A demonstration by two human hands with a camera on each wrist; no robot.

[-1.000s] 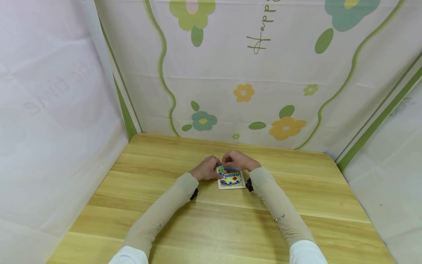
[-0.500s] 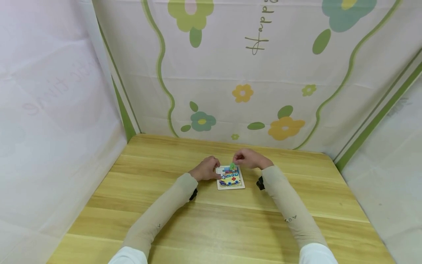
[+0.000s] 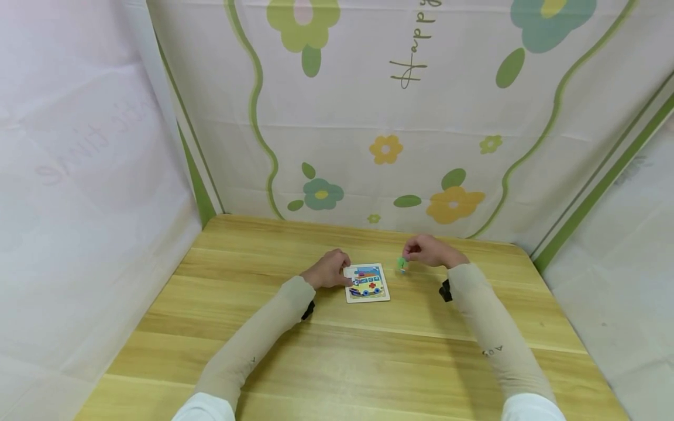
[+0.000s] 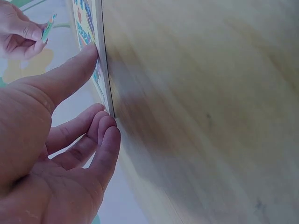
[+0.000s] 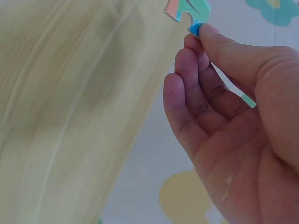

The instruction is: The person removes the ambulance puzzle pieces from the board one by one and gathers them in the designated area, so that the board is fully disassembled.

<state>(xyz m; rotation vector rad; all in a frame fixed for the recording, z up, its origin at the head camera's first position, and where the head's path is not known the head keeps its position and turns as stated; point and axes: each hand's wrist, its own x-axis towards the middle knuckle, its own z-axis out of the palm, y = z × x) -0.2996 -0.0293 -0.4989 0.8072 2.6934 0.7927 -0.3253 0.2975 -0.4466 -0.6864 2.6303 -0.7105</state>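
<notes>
A small square jigsaw puzzle [image 3: 370, 287] in a white-rimmed tray lies on the wooden table, showing a yellow ambulance with a red cross. A pale bare gap is at its far left corner. My left hand [image 3: 329, 269] holds the puzzle at that corner; in the left wrist view the thumb lies on its face and the curled fingertips meet its edge. To the right of the puzzle, my right hand [image 3: 429, 251] pinches a green jigsaw piece [image 5: 192, 10] between thumb and forefinger, above the table. The piece has a rounded notch and a blue corner.
The wooden table [image 3: 337, 362] reaches back to a white cloth [image 3: 347, 105] printed with flowers, which stands behind it. Further white cloth walls [image 3: 79, 204] flank the left and right sides.
My right hand has lifted the green jigsaw piece off the puzzle's far side and carried it rightward, away from the puzzle. The left hand has stayed at the puzzle's corner.
</notes>
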